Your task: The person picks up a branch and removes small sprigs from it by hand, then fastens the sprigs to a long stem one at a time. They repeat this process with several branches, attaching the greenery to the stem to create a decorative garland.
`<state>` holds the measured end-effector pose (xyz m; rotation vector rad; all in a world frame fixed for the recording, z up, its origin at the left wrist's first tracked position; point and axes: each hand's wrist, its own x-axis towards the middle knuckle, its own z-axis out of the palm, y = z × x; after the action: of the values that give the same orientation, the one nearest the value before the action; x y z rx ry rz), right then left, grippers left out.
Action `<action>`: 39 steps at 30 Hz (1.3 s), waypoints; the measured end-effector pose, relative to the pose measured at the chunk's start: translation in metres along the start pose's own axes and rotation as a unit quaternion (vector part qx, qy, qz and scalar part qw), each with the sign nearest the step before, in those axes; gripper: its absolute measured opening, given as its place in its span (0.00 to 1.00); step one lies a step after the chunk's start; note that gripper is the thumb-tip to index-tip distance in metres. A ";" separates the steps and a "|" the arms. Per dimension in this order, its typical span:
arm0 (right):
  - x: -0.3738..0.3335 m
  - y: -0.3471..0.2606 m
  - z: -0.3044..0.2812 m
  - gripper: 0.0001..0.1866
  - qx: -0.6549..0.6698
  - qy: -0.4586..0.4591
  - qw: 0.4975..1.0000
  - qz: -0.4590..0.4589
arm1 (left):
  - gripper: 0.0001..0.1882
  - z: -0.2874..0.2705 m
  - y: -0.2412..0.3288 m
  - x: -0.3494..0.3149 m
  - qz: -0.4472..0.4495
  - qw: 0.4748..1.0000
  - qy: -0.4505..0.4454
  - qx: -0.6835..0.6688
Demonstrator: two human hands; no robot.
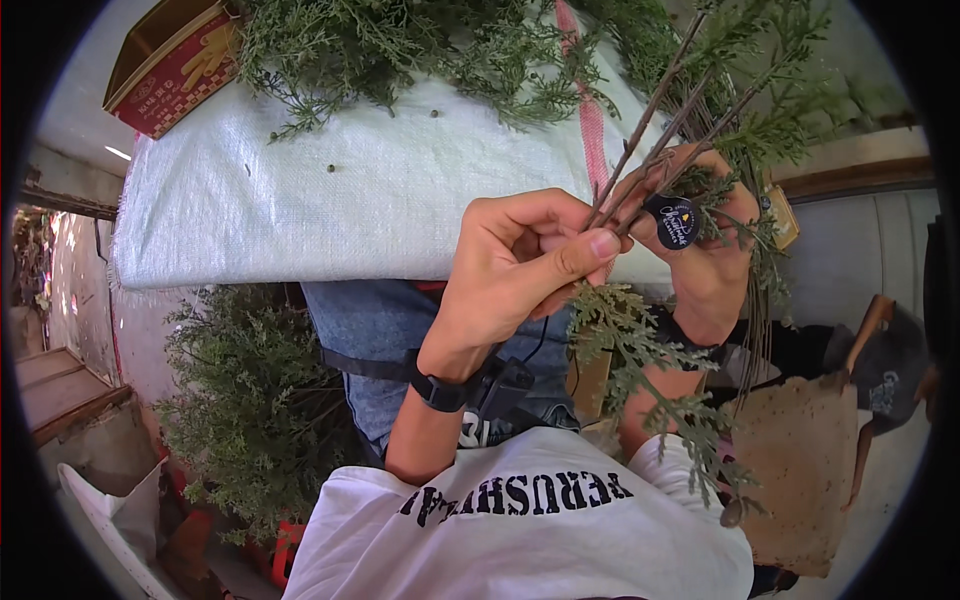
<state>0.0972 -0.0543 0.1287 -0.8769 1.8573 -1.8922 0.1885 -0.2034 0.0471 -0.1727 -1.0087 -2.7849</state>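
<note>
A: Where are the stems (pixel 655 100)?

B: In the air, above the near right corner of the white-covered table (pixel 300 220), their leafy tops leaning past its right edge.

A: How does each hand have them?

B: The left hand (pixel 500 260) has its grip closed, thumb pressed to forefinger on the bare lower ends. The right hand (pixel 710 250) curls in behind them; the round dark label (pixel 672 222) and foliage hide how far its grip closes, so I can't tell.

A: Why pinch there?

B: Probably because the bare ends gather neatly, leaving the bushy tops free to fan out uncrushed. A leafy sprig (pixel 640 345) droops below the hands, in front of the near edge.

A: And the rest?

B: Loose greenery (pixel 400 50) lies along the far edge, perhaps to leave the near side for working. The red carton (pixel 185 75) sits at the far left corner, likely out of the way. A larger leafy bundle (pixel 255 400) is below the near edge, on the left.

A: Counts?

B: Two hands, one label, one carton, one drooping sprig, one large bundle, one red-and-white strip (pixel 592 125) crossing the table's right part. At least three stems; the greenery overlaps too much to count.
</note>
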 end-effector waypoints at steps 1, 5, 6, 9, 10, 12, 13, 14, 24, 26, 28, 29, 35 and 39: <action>0.000 0.001 0.000 0.21 -0.007 0.002 1.000 -0.001 | 0.06 -0.001 -0.001 0.001 0.001 1.000 0.006 0.002; 0.005 0.009 0.000 0.24 0.009 -0.025 1.000 -0.001 | 0.06 -0.004 0.001 0.003 0.002 1.000 0.013 0.000; 0.009 0.009 -0.002 0.24 0.008 -0.025 1.000 -0.006 | 0.07 -0.004 0.003 0.003 0.002 1.000 0.009 0.000; 0.030 0.009 -0.015 0.28 -0.092 -0.126 0.987 -0.031 | 0.07 -0.007 0.013 0.001 0.008 0.998 0.047 0.029; 0.040 0.009 -0.020 0.28 -0.089 -0.122 0.988 -0.037 | 0.08 -0.008 0.018 -0.001 0.010 0.997 0.068 0.041; 0.067 0.011 -0.031 0.25 -0.170 -0.171 0.970 0.025 | 0.08 -0.011 0.032 -0.009 0.026 0.994 0.098 0.048; 0.079 0.012 -0.035 0.24 -0.215 -0.186 0.957 0.060 | 0.09 -0.013 0.040 -0.012 0.047 0.988 0.132 0.056; 0.088 0.016 -0.036 0.24 -0.209 -0.191 0.958 0.046 | 0.09 -0.015 0.046 -0.014 0.049 0.989 0.126 0.060; 0.092 0.072 0.023 0.13 -0.567 -0.098 0.812 -0.096 | 0.12 -0.016 0.065 -0.021 0.201 0.912 0.289 0.212; 0.088 0.068 0.022 0.13 -0.538 -0.116 0.829 -0.097 | 0.11 -0.018 0.067 -0.023 0.198 0.919 0.288 0.180; 0.080 0.059 0.017 0.11 -0.513 -0.121 0.846 -0.080 | 0.10 -0.020 0.068 -0.023 0.165 0.940 0.277 0.114; 0.075 0.054 0.015 0.10 -0.500 -0.121 0.855 -0.070 | 0.10 -0.020 0.067 -0.023 0.163 0.940 0.275 0.116; 0.030 0.024 -0.005 0.08 -0.364 -0.050 0.929 0.049 | 0.07 -0.029 0.064 -0.020 0.138 0.954 0.257 0.067; 0.003 0.022 -0.025 0.12 -0.278 0.012 0.953 0.124 | 0.06 -0.031 0.054 -0.009 0.181 0.945 0.258 0.088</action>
<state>0.0749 -0.0395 0.1086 -0.7280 2.4343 -1.2498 0.2066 -0.2627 0.0556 0.3442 -0.9589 -2.2153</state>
